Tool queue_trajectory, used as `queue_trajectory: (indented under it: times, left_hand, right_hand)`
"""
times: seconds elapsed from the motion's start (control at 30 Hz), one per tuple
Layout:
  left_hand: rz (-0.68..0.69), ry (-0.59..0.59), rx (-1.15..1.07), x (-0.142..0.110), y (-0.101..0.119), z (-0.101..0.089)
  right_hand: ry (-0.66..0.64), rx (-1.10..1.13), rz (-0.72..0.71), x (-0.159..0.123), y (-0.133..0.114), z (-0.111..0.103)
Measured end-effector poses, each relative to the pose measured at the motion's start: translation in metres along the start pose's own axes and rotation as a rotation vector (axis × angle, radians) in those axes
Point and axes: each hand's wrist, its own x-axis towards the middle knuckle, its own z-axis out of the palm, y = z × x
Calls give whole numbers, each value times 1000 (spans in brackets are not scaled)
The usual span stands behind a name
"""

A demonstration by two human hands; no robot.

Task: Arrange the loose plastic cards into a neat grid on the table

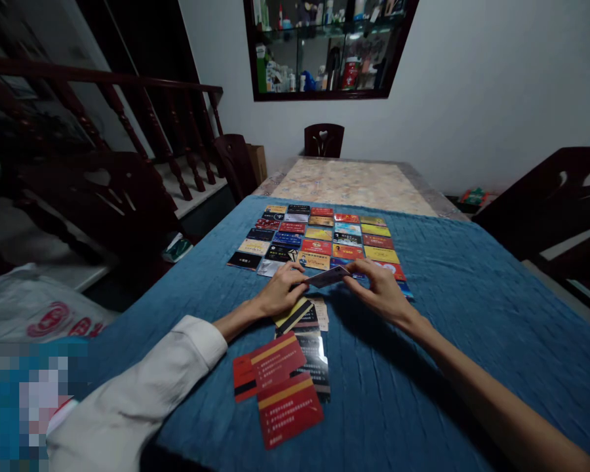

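Observation:
A pale plastic card [327, 277] is held level above the table between my two hands. My left hand [284, 289] pinches its left end, and my right hand [376, 288] grips its right end between thumb and fingers. Just beyond lies a grid of colourful cards [317, 247] in several close columns. Nearer to me, below my left hand, is a loose overlapping pile: a yellow card with a dark stripe [291, 316], dark and clear cards [315, 357], and red cards with gold stripes [290, 410].
A blue cloth [452, 282] covers the near part of the table; the far part has a patterned cover [349, 183]. Dark wooden chairs [324, 139] stand around it. A white plastic bag [44, 311] is at the left, near a stair railing [142, 111].

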Motion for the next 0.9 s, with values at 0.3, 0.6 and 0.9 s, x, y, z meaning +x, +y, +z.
queue_trajectory:
  times: [0.3,0.6,0.9]
  left_hand:
    - [22,64,-36,5,10,5]
    - [28,171,-82,9,26,9]
    - [-38,195,-53,5,25,13]
  right_hand:
    - [90,-111,-93,3,-9,-13]
    - [-29,-375,-189,1,-13,3]
    - [-37,-397,-266,0,-13,20]
